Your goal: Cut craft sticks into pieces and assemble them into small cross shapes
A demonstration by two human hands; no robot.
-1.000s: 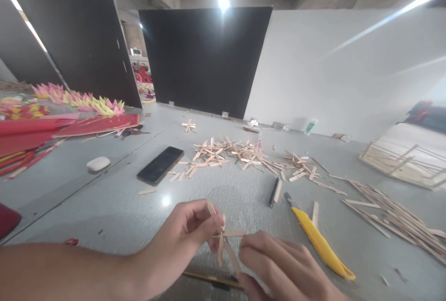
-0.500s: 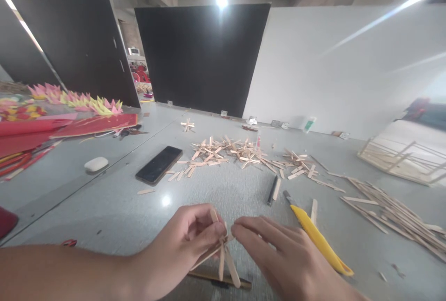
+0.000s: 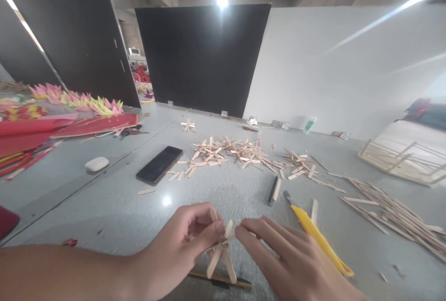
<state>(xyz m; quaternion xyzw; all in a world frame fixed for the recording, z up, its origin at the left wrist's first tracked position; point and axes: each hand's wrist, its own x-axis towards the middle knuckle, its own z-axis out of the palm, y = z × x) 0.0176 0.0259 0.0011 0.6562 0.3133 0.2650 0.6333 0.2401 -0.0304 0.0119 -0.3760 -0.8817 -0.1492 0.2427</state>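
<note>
My left hand [image 3: 183, 245] pinches a small star of crossed wooden craft sticks [image 3: 220, 250] at its middle, just above the grey table [image 3: 114, 212]. My right hand [image 3: 289, 259] comes in from the right and its fingertips touch the sticks at the star's centre. Under the star lies a thin brown tool with a dark tip [image 3: 223, 281]. A yellow utility knife [image 3: 320, 240] lies just right of my right hand.
A heap of loose craft sticks [image 3: 230, 152] lies mid-table, with long sticks [image 3: 390, 208] at the right and a wooden frame [image 3: 400, 159] beyond. A black phone [image 3: 159, 165], a white case [image 3: 97, 164] and a black pen [image 3: 272, 190] lie around. Red and yellow paper craft [image 3: 52, 115] fills the left.
The sticks in my left hand have turned and one has swung across, forming a tighter star. My right hand has moved up from below to the star's right side.
</note>
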